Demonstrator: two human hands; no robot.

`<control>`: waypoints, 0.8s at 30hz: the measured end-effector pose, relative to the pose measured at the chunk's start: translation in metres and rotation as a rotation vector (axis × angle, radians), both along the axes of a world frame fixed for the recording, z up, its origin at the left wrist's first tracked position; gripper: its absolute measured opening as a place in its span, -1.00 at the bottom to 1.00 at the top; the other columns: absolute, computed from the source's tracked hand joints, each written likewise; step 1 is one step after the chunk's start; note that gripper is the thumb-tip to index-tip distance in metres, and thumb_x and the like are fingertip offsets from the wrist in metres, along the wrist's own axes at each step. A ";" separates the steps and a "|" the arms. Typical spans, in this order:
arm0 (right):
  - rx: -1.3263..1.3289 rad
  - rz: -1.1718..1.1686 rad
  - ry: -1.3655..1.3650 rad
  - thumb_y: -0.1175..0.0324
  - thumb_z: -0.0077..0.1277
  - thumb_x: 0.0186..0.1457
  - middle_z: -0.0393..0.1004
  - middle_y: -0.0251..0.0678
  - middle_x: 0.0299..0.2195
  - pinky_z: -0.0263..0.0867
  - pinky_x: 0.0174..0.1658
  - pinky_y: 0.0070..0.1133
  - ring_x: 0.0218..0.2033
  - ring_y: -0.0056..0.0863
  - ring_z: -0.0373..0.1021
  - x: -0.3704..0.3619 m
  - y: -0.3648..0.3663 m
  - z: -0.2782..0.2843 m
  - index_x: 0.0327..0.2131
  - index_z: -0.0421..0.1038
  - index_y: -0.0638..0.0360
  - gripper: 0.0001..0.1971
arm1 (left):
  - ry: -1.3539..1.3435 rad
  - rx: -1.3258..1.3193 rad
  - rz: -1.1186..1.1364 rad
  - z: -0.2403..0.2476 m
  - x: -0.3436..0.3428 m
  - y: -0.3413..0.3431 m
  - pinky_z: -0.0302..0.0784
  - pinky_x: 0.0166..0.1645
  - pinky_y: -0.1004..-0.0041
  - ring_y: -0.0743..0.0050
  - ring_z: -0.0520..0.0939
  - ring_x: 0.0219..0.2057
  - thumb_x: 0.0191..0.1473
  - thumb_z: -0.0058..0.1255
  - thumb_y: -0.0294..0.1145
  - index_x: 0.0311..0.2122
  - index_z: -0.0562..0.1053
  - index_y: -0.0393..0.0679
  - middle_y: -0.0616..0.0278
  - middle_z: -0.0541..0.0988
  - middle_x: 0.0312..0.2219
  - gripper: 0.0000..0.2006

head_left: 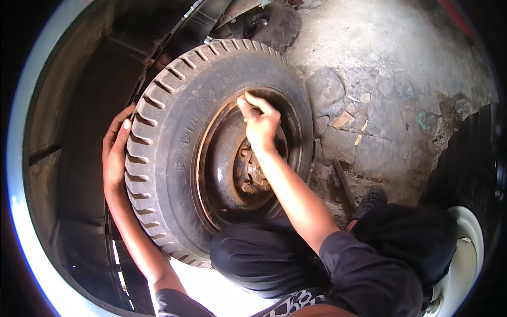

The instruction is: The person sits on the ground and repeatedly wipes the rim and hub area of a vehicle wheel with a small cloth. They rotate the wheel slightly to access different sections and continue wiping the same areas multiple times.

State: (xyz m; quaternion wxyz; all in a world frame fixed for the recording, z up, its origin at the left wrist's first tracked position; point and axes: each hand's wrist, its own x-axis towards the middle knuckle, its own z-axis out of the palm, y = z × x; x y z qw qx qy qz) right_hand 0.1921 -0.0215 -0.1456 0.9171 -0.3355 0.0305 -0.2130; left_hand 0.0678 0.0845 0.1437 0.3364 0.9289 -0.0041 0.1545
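A large black tyre (177, 140) with a chunky tread stands in front of me on a rusty wheel rim (205, 145). Against the tread on its left side, my left hand (116, 153) grips the tyre, thumb on the tread blocks and fingers reaching round behind. My right hand (261, 120) is closed in a fist at the upper edge of the rim; what its fingers hold, if anything, is hidden. Below that hand, the rusty hub (254, 171) carries several nuts. My right forearm crosses in front of the rim's lower right part.
A dark curved wheel arch (68, 153) surrounds the tyre's left side. Another tyre (274, 26) lies beyond it. The rough concrete floor (380, 42) on the right has stones and scraps, with a metal bar (344, 187) near my foot. My bent knee (259, 253) is close against the tyre.
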 end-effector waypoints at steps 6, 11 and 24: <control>0.031 -0.098 0.025 0.44 0.39 0.17 0.73 -0.21 -0.22 0.46 -0.27 -0.70 -0.30 -0.68 0.55 0.020 0.009 -0.009 -0.04 0.65 0.33 -0.69 | 0.004 -0.019 -0.028 0.001 0.005 0.000 0.53 0.20 0.36 0.39 0.67 0.03 0.42 -0.04 -0.15 0.26 0.46 -0.30 0.09 0.67 0.03 -0.52; 0.075 -0.095 0.107 0.49 0.35 0.19 0.71 -0.12 -0.14 0.52 -0.03 -0.62 -0.18 -0.61 0.57 0.023 -0.014 0.005 -0.02 0.63 0.40 -0.70 | -0.021 0.001 -0.011 0.001 0.006 0.001 0.52 0.19 0.38 0.41 0.66 0.01 0.42 -0.03 -0.14 0.24 0.48 -0.29 0.10 0.67 0.03 -0.53; -0.045 -0.100 -0.042 0.37 0.39 0.17 0.73 -0.12 -0.19 0.48 0.06 -0.55 -0.16 -0.55 0.60 0.004 -0.005 0.006 -0.04 0.65 0.36 -0.66 | -0.149 0.232 -0.023 0.001 0.003 0.007 0.49 0.19 0.41 0.46 0.64 0.00 0.40 -0.01 -0.21 0.18 0.55 -0.27 0.15 0.68 0.00 -0.59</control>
